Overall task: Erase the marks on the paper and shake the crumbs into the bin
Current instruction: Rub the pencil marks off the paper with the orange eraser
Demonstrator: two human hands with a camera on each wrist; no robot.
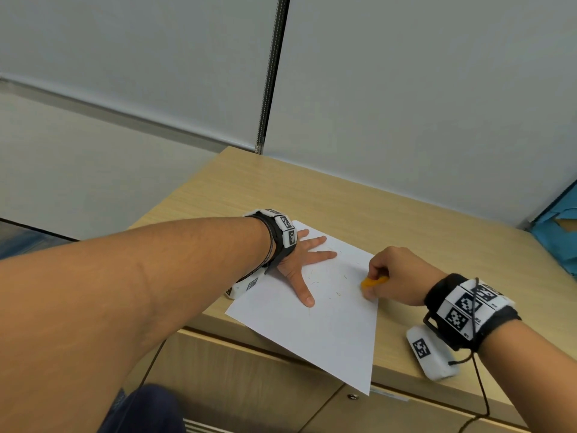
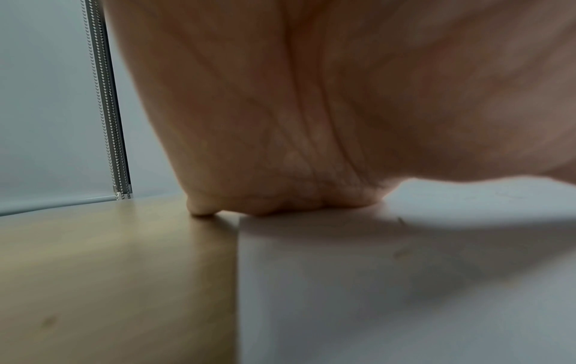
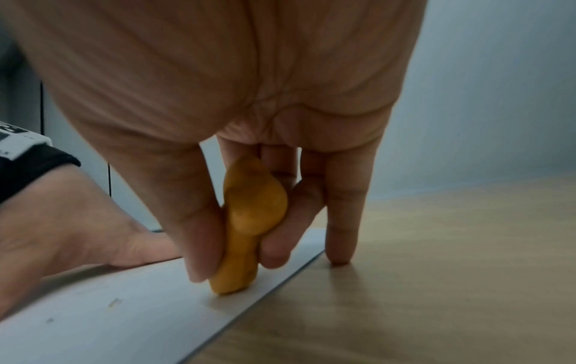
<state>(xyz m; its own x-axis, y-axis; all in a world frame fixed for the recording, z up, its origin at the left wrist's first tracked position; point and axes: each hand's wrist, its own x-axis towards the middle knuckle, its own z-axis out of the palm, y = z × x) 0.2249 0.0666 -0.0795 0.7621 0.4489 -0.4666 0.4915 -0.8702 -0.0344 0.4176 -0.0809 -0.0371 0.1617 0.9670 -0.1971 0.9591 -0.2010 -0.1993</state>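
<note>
A white sheet of paper [image 1: 321, 323] lies on the wooden desk [image 1: 312, 189], its near corner hanging over the front edge. Small eraser crumbs [image 1: 315, 281] are scattered on it. My left hand [image 1: 307, 260] presses flat on the sheet's far left part, fingers spread. My right hand [image 1: 373, 284] pinches a soft orange eraser [image 1: 371, 282] near the sheet's right edge. In the right wrist view the eraser [image 3: 246, 226] sits between thumb and fingers, its tip touching the paper [image 3: 124, 312]. The left wrist view shows the left hand [image 2: 280, 206] on the paper [image 2: 405, 283].
Grey partition walls [image 1: 406, 89] stand behind the desk. A blue and brown object [image 1: 559, 226] lies at the far right. Drawer fronts [image 1: 249, 376] run below the desk edge. No bin is in view.
</note>
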